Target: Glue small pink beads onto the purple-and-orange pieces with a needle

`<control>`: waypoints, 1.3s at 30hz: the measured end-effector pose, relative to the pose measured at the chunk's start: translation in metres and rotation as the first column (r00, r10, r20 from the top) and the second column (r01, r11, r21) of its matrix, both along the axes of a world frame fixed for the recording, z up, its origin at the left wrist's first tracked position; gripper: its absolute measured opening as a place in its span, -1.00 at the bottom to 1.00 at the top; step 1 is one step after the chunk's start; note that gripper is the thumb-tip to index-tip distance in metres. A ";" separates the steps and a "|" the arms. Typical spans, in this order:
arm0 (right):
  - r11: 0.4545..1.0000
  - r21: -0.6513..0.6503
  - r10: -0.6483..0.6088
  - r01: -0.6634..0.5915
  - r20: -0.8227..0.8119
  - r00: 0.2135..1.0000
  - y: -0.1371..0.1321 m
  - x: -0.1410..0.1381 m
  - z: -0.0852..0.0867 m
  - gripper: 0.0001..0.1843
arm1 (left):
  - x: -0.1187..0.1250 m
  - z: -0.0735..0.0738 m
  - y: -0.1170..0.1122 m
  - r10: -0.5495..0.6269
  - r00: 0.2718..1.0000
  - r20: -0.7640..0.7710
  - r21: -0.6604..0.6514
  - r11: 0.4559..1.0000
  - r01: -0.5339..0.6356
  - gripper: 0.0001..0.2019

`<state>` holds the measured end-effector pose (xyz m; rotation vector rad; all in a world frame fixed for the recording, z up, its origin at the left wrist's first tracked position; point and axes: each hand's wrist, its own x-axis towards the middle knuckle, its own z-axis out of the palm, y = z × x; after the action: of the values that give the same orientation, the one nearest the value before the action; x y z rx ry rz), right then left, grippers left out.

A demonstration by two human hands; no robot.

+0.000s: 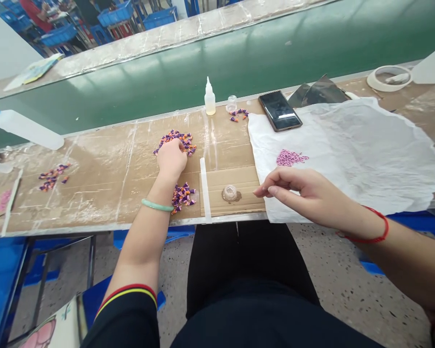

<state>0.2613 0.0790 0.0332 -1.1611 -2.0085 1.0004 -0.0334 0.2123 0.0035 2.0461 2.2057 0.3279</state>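
Observation:
My left hand (171, 158) reaches forward with its fingers curled down into a heap of small purple and orange pieces (181, 137) on the cardboard-covered bench (105, 179). A second heap of the same pieces (183, 195) lies by my left wrist. My right hand (297, 191) hovers over the near edge of a white sheet (351, 145), fingers pinched together on something too small to make out. A patch of tiny pink bits (290, 157) lies on the sheet just beyond that hand. A small clear round cap (229, 193) and a white strip (205, 191) sit between my hands.
A small glue bottle (210, 98), a clear little jar (231, 103) and a few more purple pieces (239, 114) stand at the back. A black phone (280, 110) rests on the sheet's corner. A tape roll (389, 78) is far right, another bottle (25, 128) and loose pieces (52, 175) at left. A green conveyor (239, 53) runs behind.

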 end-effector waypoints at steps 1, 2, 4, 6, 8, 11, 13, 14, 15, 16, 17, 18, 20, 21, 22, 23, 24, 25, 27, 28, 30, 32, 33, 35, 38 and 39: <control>1.000 -0.003 -0.004 0.004 -0.001 1.000 0.000 0.001 0.000 -0.80 | 0.000 0.000 -0.001 -0.018 1.000 -0.005 -0.011 1.000 0.018 -0.80; 1.000 -0.004 -0.008 0.008 -0.003 1.000 -0.001 0.002 -0.001 -0.80 | -0.001 0.000 -0.003 -0.035 0.999 -0.010 -0.024 0.999 0.034 -0.77; 1.000 0.004 -0.020 0.020 -0.009 1.000 -0.001 0.004 -0.001 -0.81 | -0.002 0.001 -0.006 -0.066 0.997 -0.027 -0.047 0.997 0.065 -0.72; 0.999 0.012 -0.033 0.033 -0.021 0.999 -0.001 0.007 0.000 -0.82 | -0.003 0.001 -0.011 -0.097 0.994 -0.050 -0.064 0.994 0.093 -0.70; 0.999 0.004 -0.049 0.049 -0.038 0.998 0.000 0.012 0.002 -0.83 | -0.005 0.002 -0.015 -0.123 0.990 -0.068 -0.078 0.990 0.118 -0.74; 0.994 -0.015 -0.107 0.107 -0.059 0.992 -0.002 0.020 0.006 -0.81 | -0.007 0.004 -0.019 -0.161 0.984 -0.072 -0.097 0.983 0.154 -0.82; 0.983 0.002 -0.181 0.182 -0.070 0.981 -0.004 0.026 0.009 -0.80 | -0.008 0.007 -0.021 -0.196 0.978 -0.066 -0.092 0.977 0.190 -0.88; 0.975 0.014 -0.219 0.221 -0.078 0.973 -0.004 0.030 0.011 -0.81 | -0.008 0.009 -0.022 -0.209 0.976 -0.057 -0.080 0.976 0.205 -0.92; 0.967 0.023 -0.253 0.255 -0.086 0.964 -0.005 0.033 0.012 -0.83 | -0.009 0.012 -0.024 -0.211 0.977 -0.041 -0.064 0.976 0.208 -0.94; 0.957 0.029 -0.284 0.288 -0.095 0.954 -0.004 0.036 0.012 -0.85 | -0.010 0.015 -0.026 -0.205 0.979 -0.010 -0.044 0.978 0.205 -0.95; 0.949 0.032 -0.310 0.315 -0.101 0.945 -0.003 0.039 0.011 -0.87 | -0.011 0.018 -0.029 -0.182 0.983 0.040 -0.029 0.983 0.183 -0.94; 0.941 0.034 -0.331 0.336 -0.098 0.938 0.000 0.043 0.010 -0.88 | -0.011 0.021 -0.033 -0.154 0.981 0.114 -0.020 0.987 0.157 -0.93; 0.925 0.069 -0.370 0.373 -0.052 0.927 0.008 0.052 0.003 -0.89 | -0.012 0.027 -0.042 -0.110 0.935 0.337 -0.022 0.992 0.124 -0.91; 0.918 0.106 -0.385 0.382 -0.001 0.923 0.013 0.057 -0.002 -0.89 | -0.013 0.029 -0.048 -0.080 0.872 0.482 -0.037 0.993 0.112 -0.90; 0.915 0.148 -0.388 0.375 0.070 0.919 0.019 0.061 -0.008 -0.89 | -0.012 0.031 -0.055 -0.049 0.782 0.622 -0.057 0.993 0.107 -0.89; 0.919 0.186 -0.377 0.348 0.153 0.913 0.024 0.065 -0.015 -0.88 | -0.011 0.032 -0.061 -0.013 0.673 0.740 -0.079 0.991 0.106 -0.89; 0.927 0.214 -0.355 0.309 0.234 0.905 0.030 0.067 -0.021 -0.88 | -0.010 0.032 -0.068 0.016 0.559 0.829 -0.095 0.989 0.113 -0.88; 0.937 0.234 -0.324 0.260 0.304 0.896 0.034 0.069 -0.028 -0.87 | -0.008 0.033 -0.074 0.033 0.459 0.888 -0.103 0.987 0.127 -0.86; 0.952 0.259 -0.260 0.166 0.391 0.883 0.042 0.069 -0.039 -0.86 | -0.003 0.033 -0.085 0.040 0.332 0.943 -0.091 0.986 0.139 -0.84; 0.952 0.275 -0.240 0.132 0.410 0.880 0.044 0.068 -0.043 -0.86 | -0.001 0.033 -0.090 0.048 0.291 0.956 -0.092 0.986 0.142 -0.83; 0.947 0.307 -0.225 0.095 0.419 0.880 0.046 0.064 -0.050 -0.86 | 0.004 0.032 -0.100 0.085 0.235 0.968 -0.120 0.983 0.141 -0.80; 0.941 0.327 -0.220 0.081 0.415 0.883 0.048 0.060 -0.053 -0.86 | 0.009 0.031 -0.110 0.121 0.214 0.969 -0.151 0.980 0.128 -0.74; 0.939 0.334 -0.220 0.078 0.413 0.884 0.048 0.058 -0.054 -0.86 | 0.012 0.030 -0.114 0.120 0.212 0.970 -0.148 0.982 0.120 -0.71; 0.938 0.340 -0.220 0.070 0.426 0.877 0.050 0.056 -0.056 -0.85 | 0.016 0.028 -0.123 0.082 0.219 0.972 -0.109 0.988 0.112 -0.67; 0.939 0.338 -0.220 0.058 0.464 0.858 0.053 0.054 -0.058 -0.84 | 0.019 0.023 -0.135 0.028 0.209 0.978 -0.063 0.985 0.162 -0.71; 0.940 0.337 -0.219 0.054 0.473 0.853 0.054 0.054 -0.058 -0.83 | 0.020 0.021 -0.139 0.017 0.204 0.979 -0.056 0.980 0.189 -0.73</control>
<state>0.3155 0.1327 -0.0246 -1.4681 -2.3282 0.2894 -0.0139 0.0734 0.0245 1.1504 1.1689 1.0472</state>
